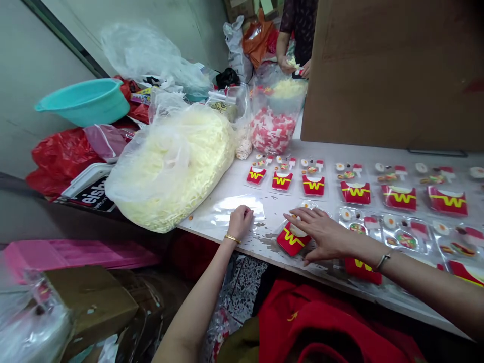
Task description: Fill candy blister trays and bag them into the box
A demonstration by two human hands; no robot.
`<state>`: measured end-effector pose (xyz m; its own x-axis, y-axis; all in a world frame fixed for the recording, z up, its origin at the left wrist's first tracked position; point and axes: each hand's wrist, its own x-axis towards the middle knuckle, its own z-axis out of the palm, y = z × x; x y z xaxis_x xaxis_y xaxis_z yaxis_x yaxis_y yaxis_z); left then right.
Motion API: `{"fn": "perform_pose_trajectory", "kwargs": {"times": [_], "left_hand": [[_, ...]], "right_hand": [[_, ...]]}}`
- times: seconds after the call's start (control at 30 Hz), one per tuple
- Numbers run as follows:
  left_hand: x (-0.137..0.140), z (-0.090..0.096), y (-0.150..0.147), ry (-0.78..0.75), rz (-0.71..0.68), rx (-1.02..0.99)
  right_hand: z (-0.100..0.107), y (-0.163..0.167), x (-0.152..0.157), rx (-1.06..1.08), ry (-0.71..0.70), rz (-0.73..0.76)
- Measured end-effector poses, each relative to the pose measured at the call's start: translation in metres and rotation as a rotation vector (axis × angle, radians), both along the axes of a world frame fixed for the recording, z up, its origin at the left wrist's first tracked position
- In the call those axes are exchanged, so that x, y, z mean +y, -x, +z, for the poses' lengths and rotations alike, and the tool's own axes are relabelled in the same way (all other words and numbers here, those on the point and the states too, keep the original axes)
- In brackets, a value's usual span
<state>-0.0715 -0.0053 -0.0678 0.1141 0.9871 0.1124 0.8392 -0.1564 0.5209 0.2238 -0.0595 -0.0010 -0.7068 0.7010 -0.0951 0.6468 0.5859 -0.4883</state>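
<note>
My left hand (241,223) is closed, its fingers curled in at the right side of some clear plastic sheets (223,214) on the table. Whether anything is inside those fingers is hidden. With fingers spread, my right hand (321,229) lies over the upper right part of a clear toy pack, whose red fries box (291,239) with a yellow W shows below the fingers. The small pieces above that box are mostly covered by the hand. To the right, more packs hold similar red boxes (355,192) with small toy foods.
A large clear bag of pale yellow pieces (189,166) takes up the table's left side. Behind stands a bag of red and white pieces (274,131). A brown cardboard panel (393,70) blocks the back right. Another person's hands (289,65) work at the far end.
</note>
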Motion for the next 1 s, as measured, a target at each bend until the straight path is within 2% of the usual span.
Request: {"fn": "perform_pose_trajectory", "kwargs": {"times": [0.07, 0.2, 0.3, 0.4, 0.53, 0.67, 0.73, 0.83, 1.0], "left_hand": [[-0.008, 0.002, -0.002, -0.003, -0.005, 0.009], [-0.018, 0.005, -0.005, -0.033, -0.001, 0.103], [-0.018, 0.005, -0.007, -0.013, -0.007, 0.15], [-0.016, 0.006, -0.006, 0.002, 0.002, 0.138], [-0.016, 0.011, 0.001, 0.066, -0.055, -0.048], [-0.016, 0.02, 0.004, 0.233, -0.157, -0.351], [-0.016, 0.024, 0.001, 0.294, -0.219, -0.414], [-0.02, 0.03, -0.009, 0.29, -0.262, -0.295], [-0.042, 0.041, -0.025, 0.112, -0.257, -0.038]], "right_hand": [[-0.009, 0.002, 0.01, -0.071, -0.139, 0.143], [-0.026, 0.01, 0.026, -0.088, -0.192, 0.286], [-0.027, 0.016, 0.03, -0.049, -0.197, 0.283], [-0.02, 0.022, 0.029, -0.016, -0.226, 0.2], [-0.009, 0.03, 0.028, -0.018, -0.272, 0.11], [-0.009, 0.038, 0.03, -0.075, -0.257, 0.119], [-0.012, 0.043, 0.03, -0.098, -0.244, 0.128], [-0.017, 0.051, 0.027, -0.115, -0.248, 0.125], [-0.024, 0.059, 0.021, -0.124, -0.264, 0.071]]}}
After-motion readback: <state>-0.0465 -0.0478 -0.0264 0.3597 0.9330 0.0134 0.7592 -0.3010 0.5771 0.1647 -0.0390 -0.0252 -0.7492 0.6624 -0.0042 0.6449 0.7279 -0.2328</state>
